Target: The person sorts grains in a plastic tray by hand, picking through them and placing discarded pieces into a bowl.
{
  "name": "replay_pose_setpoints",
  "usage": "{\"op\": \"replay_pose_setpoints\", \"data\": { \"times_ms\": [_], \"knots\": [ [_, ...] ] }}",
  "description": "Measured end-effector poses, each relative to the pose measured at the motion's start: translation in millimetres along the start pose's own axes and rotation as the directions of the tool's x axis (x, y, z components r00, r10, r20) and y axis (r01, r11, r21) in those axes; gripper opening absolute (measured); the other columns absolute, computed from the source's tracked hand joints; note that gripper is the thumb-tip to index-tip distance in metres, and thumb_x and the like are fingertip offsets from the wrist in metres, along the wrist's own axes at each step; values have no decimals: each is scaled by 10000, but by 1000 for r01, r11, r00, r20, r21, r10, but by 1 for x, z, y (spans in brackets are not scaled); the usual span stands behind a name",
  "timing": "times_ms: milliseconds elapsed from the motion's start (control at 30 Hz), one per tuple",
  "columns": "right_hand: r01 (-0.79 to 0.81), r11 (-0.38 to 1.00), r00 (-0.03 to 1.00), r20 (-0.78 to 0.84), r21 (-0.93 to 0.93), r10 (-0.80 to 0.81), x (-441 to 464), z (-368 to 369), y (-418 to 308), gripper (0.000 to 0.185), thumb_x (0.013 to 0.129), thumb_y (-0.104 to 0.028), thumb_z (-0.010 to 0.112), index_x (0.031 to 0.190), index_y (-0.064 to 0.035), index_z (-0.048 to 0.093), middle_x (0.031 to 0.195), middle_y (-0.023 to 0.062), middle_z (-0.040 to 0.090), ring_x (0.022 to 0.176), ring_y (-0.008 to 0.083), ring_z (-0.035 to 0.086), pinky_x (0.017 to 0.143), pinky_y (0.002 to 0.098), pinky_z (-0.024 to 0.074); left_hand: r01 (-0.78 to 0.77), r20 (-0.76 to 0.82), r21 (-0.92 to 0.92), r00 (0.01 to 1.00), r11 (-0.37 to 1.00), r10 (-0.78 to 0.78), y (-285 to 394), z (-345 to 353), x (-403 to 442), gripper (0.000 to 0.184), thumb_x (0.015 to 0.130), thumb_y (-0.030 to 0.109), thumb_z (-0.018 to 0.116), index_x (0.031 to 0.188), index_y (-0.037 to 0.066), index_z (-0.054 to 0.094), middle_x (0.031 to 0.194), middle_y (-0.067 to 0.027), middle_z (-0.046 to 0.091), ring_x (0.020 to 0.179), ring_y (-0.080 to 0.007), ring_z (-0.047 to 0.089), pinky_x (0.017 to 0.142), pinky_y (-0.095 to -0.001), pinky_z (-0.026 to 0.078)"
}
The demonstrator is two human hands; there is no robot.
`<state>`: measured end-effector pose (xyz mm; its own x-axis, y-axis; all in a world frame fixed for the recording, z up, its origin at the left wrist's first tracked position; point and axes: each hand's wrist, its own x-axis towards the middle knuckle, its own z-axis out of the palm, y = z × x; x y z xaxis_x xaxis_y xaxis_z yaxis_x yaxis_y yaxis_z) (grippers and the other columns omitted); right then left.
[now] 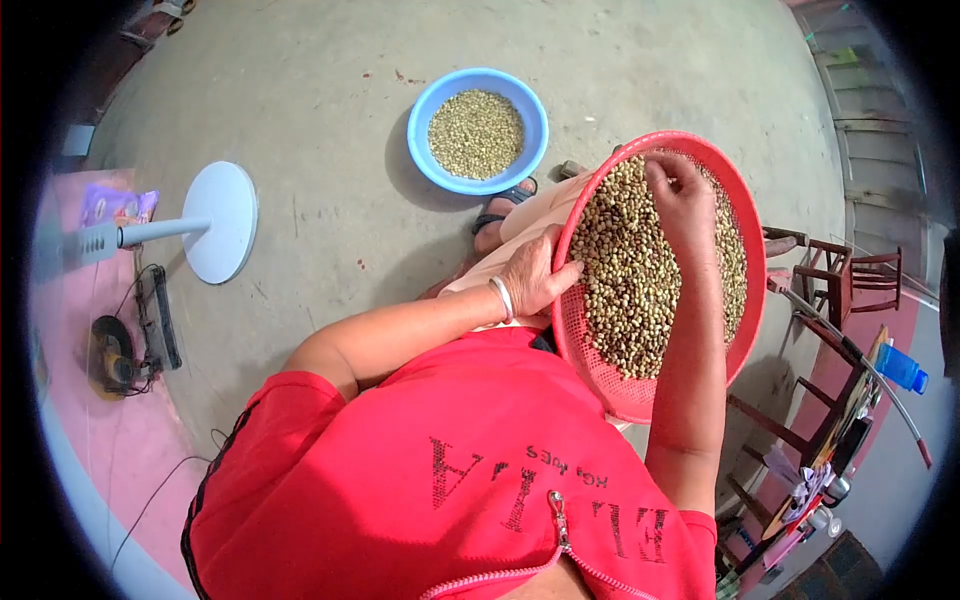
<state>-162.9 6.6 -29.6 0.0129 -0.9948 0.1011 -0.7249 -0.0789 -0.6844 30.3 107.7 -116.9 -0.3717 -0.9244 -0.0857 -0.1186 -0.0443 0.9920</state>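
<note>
A round red mesh basket (742, 345) rests tilted at my lap, largely filled with small tan, green and brown beans (625, 270). My left hand (537, 274) grips the basket's near-left rim, with the thumb over the edge and a pale bangle at the wrist. Above the far part of the beans is my right hand (686, 198). Its thumb and fingertips come together in a pinch, and whatever may be between them is too small to make out. Part of the beans lies hidden behind my right forearm.
On the concrete floor ahead stands a blue basin (418, 130) holding paler greenish beans (476, 135). A sandalled foot (503, 212) is close beside it. To the left is a white round-based stand (222, 222); at the right are a wooden chair (835, 275) and a cluttered table (815, 480).
</note>
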Motion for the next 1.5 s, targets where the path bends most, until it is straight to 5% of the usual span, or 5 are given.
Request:
{"op": "replay_pose_setpoints", "data": {
  "times_ms": [100, 733, 867, 1067, 1500],
  "knots": [
    [-91, 952, 979, 149, -291, 139, -20, 7, 8, 256, 880, -282, 601, 1030, -99, 699, 1022, 185, 673, 955, 358, 638, 846, 436, 489, -10, -22, 36, 1000, 999, 11, 11, -4, -1, 541, 828, 291, 607, 1235, -29, 450, 1037, -286, 589, 984, -441, 568, 868, -475, 445],
    [-110, 849, 974, 115, -516, 196, -27, 17, 2, 231, 854, -243, 691, 1033, -97, 694, 936, 82, 705, 801, 221, 678, 734, 335, 521, -126, -80, 58, 988, 990, 131, 12, -2, -2, 505, 830, 276, 601, 1207, -31, 465, 1053, -282, 581, 988, -438, 557, 875, -472, 436],
    [-248, 887, 966, 162, 389, 199, -10, 4, -14, 315, 862, -250, 685, 1050, 3, 682, 943, 97, 705, 847, 162, 638, 739, 295, 494, -103, -55, 38, 993, 994, 105, -4, 2, 0, 514, 826, 272, 601, 1220, -29, 463, 1071, -285, 580, 1006, -442, 555, 889, -473, 435],
    [-87, 942, 968, 195, -325, 157, -27, 18, -2, 208, 853, -236, 649, 1011, -110, 698, 1028, 145, 673, 949, 346, 639, 823, 436, 500, -58, -53, -31, 997, 998, 57, 8, -2, -1, 506, 832, 270, 604, 1218, -25, 464, 1046, -282, 583, 987, -434, 564, 873, -468, 443],
    [-21, 905, 980, 169, -425, 102, -41, 29, -6, 160, 844, -228, 643, 952, -118, 689, 978, 107, 662, 905, 323, 642, 784, 430, 508, -54, -34, 47, 998, 997, 55, 7, -2, -1, 513, 831, 283, 611, 1197, -44, 460, 993, -286, 592, 950, -440, 572, 851, -470, 450]
  ]
}}
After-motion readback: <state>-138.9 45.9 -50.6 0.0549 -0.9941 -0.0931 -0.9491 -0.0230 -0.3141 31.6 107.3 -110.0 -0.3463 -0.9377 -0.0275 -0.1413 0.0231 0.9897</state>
